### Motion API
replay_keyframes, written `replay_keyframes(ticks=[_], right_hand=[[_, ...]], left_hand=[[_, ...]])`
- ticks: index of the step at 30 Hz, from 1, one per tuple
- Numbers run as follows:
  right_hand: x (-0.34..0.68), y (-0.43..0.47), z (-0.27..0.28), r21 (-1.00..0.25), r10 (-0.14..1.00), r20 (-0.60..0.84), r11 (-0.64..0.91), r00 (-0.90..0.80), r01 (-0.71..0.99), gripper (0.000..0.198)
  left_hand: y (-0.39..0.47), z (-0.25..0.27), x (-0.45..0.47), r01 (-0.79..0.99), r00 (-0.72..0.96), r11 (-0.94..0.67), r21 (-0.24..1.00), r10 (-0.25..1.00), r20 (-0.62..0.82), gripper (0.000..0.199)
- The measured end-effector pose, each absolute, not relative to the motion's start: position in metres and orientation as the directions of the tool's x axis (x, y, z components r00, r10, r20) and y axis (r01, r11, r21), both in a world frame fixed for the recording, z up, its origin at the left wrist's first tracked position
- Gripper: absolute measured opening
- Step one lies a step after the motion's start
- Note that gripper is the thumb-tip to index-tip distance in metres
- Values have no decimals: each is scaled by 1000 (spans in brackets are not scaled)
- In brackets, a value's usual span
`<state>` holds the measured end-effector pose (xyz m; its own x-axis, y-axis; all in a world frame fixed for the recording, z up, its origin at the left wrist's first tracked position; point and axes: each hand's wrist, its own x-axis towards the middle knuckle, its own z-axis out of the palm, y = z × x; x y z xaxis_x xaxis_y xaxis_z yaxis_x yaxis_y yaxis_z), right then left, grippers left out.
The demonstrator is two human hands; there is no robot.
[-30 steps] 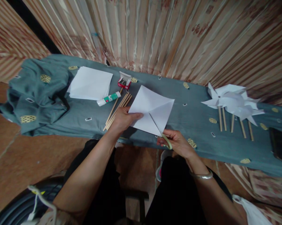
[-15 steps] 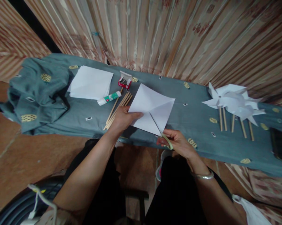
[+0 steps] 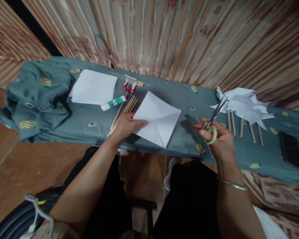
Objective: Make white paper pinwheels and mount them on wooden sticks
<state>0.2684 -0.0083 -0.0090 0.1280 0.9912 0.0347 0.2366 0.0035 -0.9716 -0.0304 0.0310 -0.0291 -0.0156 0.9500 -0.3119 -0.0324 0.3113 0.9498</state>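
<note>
My left hand (image 3: 128, 125) pinches the left corner of a creased white paper square (image 3: 159, 118), thumb on top and fingers hidden underneath. A cut line runs from the square's near corner toward its middle. To the right of the paper, my right hand (image 3: 217, 132) holds scissors (image 3: 215, 116) by their pale green handles, the blades pointing up and away, slightly parted. Several thin wooden sticks (image 3: 129, 105) lie beside my left hand. Behind the scissors are several white paper pinwheels (image 3: 245, 104) on sticks.
A stack of white paper (image 3: 94, 87) lies at the left on the green cloth (image 3: 84, 114). Near it are a glue stick (image 3: 113, 103) and a small red box of metal pins (image 3: 129, 84). A dark phone (image 3: 291, 150) lies at the right end. Bunched cloth covers the left end.
The scissors have come out of the paper, and my right hand has carried them right and up. The near-corner cut now lies exposed. My left hand still grips the paper.
</note>
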Motion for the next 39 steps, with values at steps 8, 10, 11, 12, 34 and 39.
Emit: replay_keyframes(ticks=[8,10,11,12,34,39], right_hand=[[231,-3,3,-757,985,165,159,-51,634,47],[229,-3,1,-732,989,132,141,-64,666,43],[229,-2,-1,-735,991,118,125,-57,667,42],[229,0,-4,-746,994,107,105,-37,658,41],[187,18,-37,-941,963,33,-61,268,334,42],[185,14,-38,-986,982,-124,-138,140,95,48]], left_hand=[[22,-45,-9,207,262,234,950,923,-284,13],[22,-44,-7,220,275,233,947,917,-289,14],[23,-43,-7,204,267,242,948,918,-292,15],[24,-41,-8,164,255,257,952,922,-292,19],[13,-41,41,-384,-25,249,889,960,-280,46],[27,-47,25,-315,-164,176,933,958,-236,46]])
